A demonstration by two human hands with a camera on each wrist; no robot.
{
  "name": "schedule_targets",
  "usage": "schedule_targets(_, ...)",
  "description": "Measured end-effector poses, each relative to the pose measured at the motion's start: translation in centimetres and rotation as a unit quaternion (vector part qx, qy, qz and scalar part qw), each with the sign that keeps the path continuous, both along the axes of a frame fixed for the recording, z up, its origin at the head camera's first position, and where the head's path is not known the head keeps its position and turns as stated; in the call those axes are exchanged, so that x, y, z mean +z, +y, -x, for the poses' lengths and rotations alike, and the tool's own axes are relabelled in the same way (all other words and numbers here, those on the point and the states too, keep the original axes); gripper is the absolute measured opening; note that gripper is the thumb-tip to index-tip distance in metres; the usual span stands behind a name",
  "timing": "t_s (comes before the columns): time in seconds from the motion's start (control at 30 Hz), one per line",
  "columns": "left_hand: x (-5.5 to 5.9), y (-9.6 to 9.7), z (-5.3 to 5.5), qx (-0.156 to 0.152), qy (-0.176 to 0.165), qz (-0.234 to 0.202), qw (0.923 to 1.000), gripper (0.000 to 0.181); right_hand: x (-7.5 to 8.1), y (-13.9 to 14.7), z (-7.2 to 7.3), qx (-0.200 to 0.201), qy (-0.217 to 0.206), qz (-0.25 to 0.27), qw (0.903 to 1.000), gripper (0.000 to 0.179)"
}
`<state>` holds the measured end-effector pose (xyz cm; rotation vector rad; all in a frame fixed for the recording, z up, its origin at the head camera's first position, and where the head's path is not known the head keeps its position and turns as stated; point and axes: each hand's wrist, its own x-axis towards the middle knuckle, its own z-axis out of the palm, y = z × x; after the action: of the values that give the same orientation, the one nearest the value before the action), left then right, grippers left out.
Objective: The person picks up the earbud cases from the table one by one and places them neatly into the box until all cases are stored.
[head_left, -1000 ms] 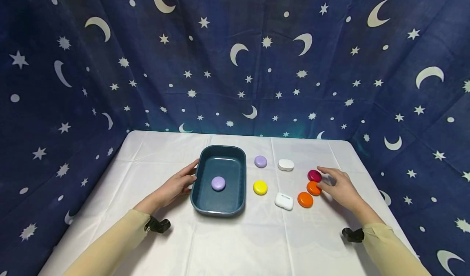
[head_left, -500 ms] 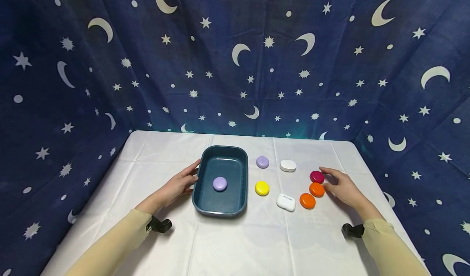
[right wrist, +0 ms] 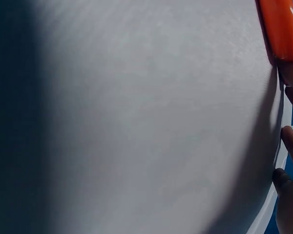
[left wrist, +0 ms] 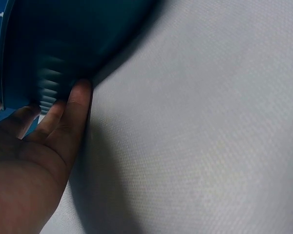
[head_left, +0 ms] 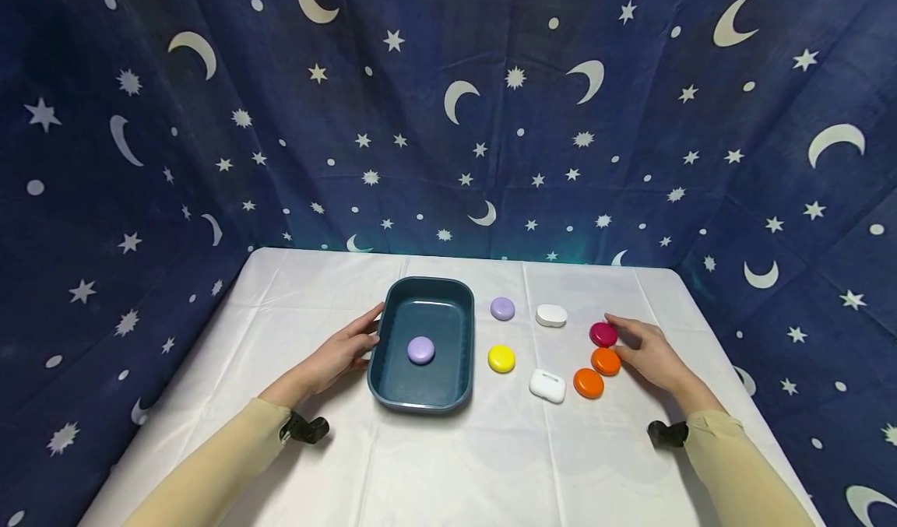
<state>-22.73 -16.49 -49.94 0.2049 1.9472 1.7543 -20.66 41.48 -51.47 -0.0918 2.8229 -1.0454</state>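
In the head view my left hand (head_left: 338, 358) rests against the left outer wall of a dark teal rectangular dish (head_left: 458, 397). The left wrist view shows its extended fingers (left wrist: 72, 119) touching the dish's side. Inside the dish lies a lilac disc (head_left: 420, 350). At the right, my right hand (head_left: 652, 356) has its index finger at the edge of a crimson disc (head_left: 603, 335). Its thumb tip is beside an orange disc (head_left: 606, 361), touching or nearly so. A second orange disc (head_left: 589, 384) lies just nearer. The right wrist view catches only some fingers (right wrist: 291, 144) and an orange edge.
Between dish and right hand lie another lilac disc (head_left: 502, 309), a yellow disc (head_left: 501, 359), a white oval piece (head_left: 551, 316) and a white earbud case (head_left: 547, 386). A white cloth covers the table (head_left: 448, 472). A star-patterned blue curtain (head_left: 420, 83) surrounds it.
My right thumb has withdrawn from over the orange disc to its right edge. The crimson disc has shifted slightly left and away at my index finger. The left hand stays at the dish.
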Motion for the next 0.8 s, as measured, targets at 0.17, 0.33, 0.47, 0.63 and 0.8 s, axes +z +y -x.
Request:
schedule_targets(0.17,0.2,0.1,0.0,0.000,0.001,0.000,1.0000,0.065,0.1,-0.1,0.6,0.017,-0.007,0.012,0.9998,0.063)
schedule_targets(0.33,0.1,0.1,-0.1,0.000,0.001,0.006,1.0000,0.066,0.1,-0.4,1.1,0.024,0.003,0.011,0.9997,0.062)
schedule_targets(0.47,0.1,0.1,-0.1,-0.002,0.000,0.005,1.0000,0.065,0.2,-0.7,1.2,0.001,-0.015,-0.003,0.9999,0.066)
schedule_targets(0.63,0.2,0.2,-0.1,0.002,0.000,0.006,1.0000,0.065,0.9,-1.4,1.6,-0.013,-0.038,-0.006,0.9992,0.073)
schedule_targets(0.8,0.2,0.1,0.0,0.002,0.000,0.010,1.0000,0.065,1.2,-2.4,1.7,-0.025,-0.034,-0.049,0.9979,0.089)
